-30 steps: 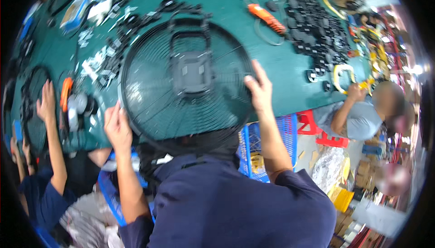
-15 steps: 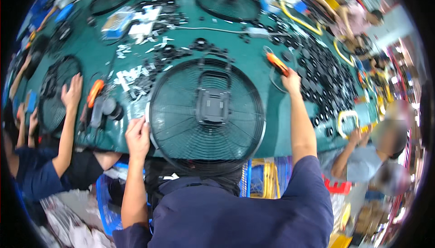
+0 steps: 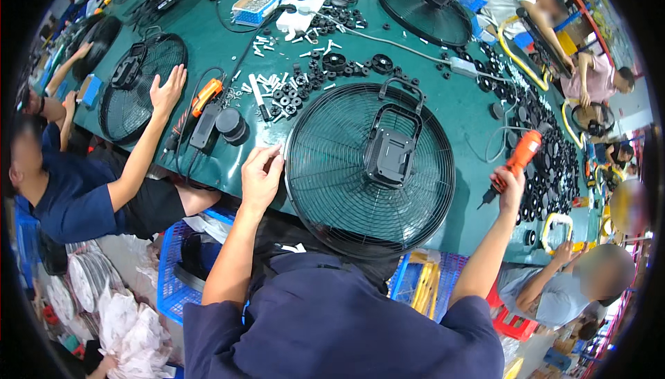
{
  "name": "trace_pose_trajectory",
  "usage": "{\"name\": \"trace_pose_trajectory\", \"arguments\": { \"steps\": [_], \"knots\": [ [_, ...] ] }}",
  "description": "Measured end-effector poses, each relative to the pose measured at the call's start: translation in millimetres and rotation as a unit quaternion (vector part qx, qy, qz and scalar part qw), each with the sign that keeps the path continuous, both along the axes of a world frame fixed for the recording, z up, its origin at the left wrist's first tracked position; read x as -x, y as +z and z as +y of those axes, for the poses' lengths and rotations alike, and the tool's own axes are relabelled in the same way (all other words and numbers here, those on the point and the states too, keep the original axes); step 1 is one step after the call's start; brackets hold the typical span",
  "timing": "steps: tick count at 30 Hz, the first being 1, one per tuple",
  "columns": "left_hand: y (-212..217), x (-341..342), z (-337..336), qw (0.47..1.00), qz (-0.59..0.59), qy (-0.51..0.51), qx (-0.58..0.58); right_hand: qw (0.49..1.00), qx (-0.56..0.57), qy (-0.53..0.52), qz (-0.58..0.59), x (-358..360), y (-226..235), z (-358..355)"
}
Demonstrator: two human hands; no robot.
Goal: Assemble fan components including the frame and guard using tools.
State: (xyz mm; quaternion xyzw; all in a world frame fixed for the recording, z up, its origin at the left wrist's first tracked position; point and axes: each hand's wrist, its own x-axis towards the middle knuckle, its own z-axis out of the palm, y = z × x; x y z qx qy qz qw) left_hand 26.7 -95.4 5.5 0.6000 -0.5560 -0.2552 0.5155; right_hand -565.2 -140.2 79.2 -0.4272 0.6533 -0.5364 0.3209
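Fan guard: the round black wire fan guard (image 3: 332, 171) lies flat on the green worktop (image 3: 457, 102), at its near edge, directly in front of the person. A part of its rim hangs a little over the edge.
Motor housing: a black box with a handle (image 3: 391, 150) sits in the middle of the guard, a bit toward the right.
Left hand: the left hand (image 3: 262, 175) rests at the left rim of the guard. Its fingers (image 3: 271, 156) are pinched together on something small and pale; I cannot tell what it is.
Right hand: the right hand (image 3: 509, 185) is to the right of the guard, apart from it. It is closed around an orange power screwdriver (image 3: 518, 157), with the tip pointing down and left.
Weight: I judge the guard as light for its size, but the middle box probably makes the centre heavier.
Stiffness: the thin wires may bend a little if pressed; the outer ring and the middle box look stiffer.
Where to hold: the outer ring, with two hands on opposite sides, or the handle on the box. The thin wires between are a worse place.
Slip: the painted wire looks smooth, but the gaps let fingers hook through.
Nearby: small black and white parts (image 3: 305, 81) lie behind the guard. A person on the left lays a hand (image 3: 166, 92) on another black guard (image 3: 135, 88).
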Motion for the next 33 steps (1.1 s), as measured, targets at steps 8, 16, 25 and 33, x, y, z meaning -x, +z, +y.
{"name": "trace_pose_trajectory", "arguments": {
  "steps": [8, 16, 25, 33],
  "knots": [
    [44, -71, -58, 0.885, -0.448, 0.126, 0.022, 0.921, 0.239, 0.005, -0.308, -67, 9, 129],
    [48, -89, -45, 0.858, -0.492, -0.035, -0.145, 0.934, 0.235, 0.080, -0.256, -92, -10, 173],
    [42, -85, -29, 0.872, -0.484, 0.062, 0.034, 0.941, 0.287, -0.028, -0.178, -133, -15, 134],
    [12, -76, -99, 0.877, -0.472, 0.004, -0.096, 0.972, 0.230, -0.027, -0.048, -142, -17, 140]
  ]
}}
